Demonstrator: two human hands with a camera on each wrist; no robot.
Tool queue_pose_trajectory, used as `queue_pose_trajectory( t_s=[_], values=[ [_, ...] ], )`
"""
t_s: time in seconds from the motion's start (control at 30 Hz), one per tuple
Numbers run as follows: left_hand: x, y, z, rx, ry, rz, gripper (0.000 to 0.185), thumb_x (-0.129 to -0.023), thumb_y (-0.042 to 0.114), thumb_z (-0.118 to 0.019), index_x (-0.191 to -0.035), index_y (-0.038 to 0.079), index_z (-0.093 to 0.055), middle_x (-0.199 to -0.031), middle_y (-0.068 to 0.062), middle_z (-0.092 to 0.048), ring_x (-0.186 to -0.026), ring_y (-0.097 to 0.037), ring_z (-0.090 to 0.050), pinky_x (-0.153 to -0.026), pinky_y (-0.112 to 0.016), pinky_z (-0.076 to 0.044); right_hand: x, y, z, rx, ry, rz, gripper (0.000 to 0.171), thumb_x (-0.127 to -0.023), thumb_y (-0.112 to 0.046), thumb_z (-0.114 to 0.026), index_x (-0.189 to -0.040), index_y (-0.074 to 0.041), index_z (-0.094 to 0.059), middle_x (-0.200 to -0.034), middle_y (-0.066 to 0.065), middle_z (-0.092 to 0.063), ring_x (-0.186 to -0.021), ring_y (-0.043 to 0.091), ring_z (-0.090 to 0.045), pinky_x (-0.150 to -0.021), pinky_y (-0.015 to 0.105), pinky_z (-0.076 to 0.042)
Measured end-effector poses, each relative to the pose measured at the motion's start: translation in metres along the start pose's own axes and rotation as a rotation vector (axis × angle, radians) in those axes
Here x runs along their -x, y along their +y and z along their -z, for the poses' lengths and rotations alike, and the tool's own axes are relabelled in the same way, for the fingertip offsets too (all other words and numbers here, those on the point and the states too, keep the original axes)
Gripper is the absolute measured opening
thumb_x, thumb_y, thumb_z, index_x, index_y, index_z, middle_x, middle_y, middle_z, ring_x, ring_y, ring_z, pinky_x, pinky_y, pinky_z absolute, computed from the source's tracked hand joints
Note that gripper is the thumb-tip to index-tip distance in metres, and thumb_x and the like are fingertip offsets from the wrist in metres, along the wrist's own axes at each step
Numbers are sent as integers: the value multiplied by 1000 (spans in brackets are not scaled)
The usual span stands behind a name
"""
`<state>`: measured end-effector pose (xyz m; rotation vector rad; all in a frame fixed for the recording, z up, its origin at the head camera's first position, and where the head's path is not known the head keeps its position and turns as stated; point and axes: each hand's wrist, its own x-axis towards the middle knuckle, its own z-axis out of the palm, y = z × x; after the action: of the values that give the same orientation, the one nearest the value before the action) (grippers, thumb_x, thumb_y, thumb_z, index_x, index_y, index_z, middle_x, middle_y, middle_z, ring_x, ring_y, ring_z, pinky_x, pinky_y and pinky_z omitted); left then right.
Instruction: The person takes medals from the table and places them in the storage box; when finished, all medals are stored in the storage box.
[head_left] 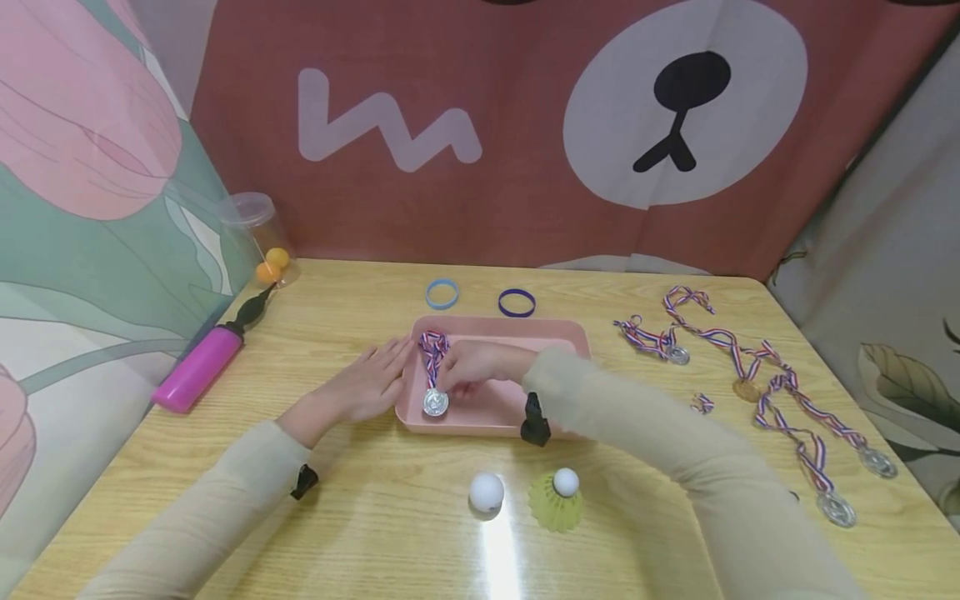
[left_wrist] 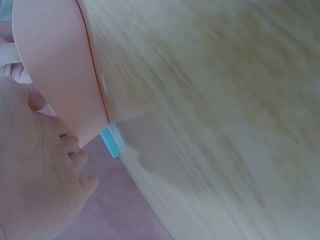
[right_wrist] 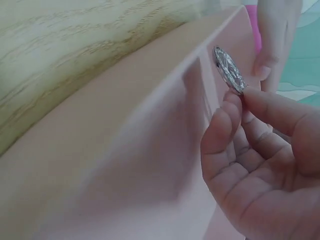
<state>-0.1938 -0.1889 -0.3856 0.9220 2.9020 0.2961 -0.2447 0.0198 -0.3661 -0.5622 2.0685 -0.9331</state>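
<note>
A pink tray lies in the middle of the wooden table. My right hand reaches into it and pinches a silver medal between thumb and fingertips, at the tray's near left corner. The medal's red, white and blue ribbon trails up over the left rim. In the right wrist view the medal stands on edge in my fingers above the tray. My left hand lies flat on the table with straight fingers against the tray's left side, holding nothing. The left wrist view shows that hand beside the tray.
Several more ribboned medals lie spread at the right. A white ball and a yellow shuttlecock sit near the front edge. Two wristbands, light blue and dark blue, lie behind the tray. A pink pump and a ball tube are at the left.
</note>
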Motion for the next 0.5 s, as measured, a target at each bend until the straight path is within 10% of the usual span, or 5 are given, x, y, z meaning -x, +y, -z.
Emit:
queue_pose_trajectory(
  t_s=[0.5],
  values=[
    [0, -1, -1, -2, -5, -4, 54, -98, 19, -31, -143, -7, -16, -149, -21, -13, -135, -38, -14, -108, -53, -13, -4, -1, -14, 22, -70, -15, 14, -87, -6, -60, -78, 2, -68, -71, 12, -66, -56, 13, -59, -58, 24, -54]
  ],
)
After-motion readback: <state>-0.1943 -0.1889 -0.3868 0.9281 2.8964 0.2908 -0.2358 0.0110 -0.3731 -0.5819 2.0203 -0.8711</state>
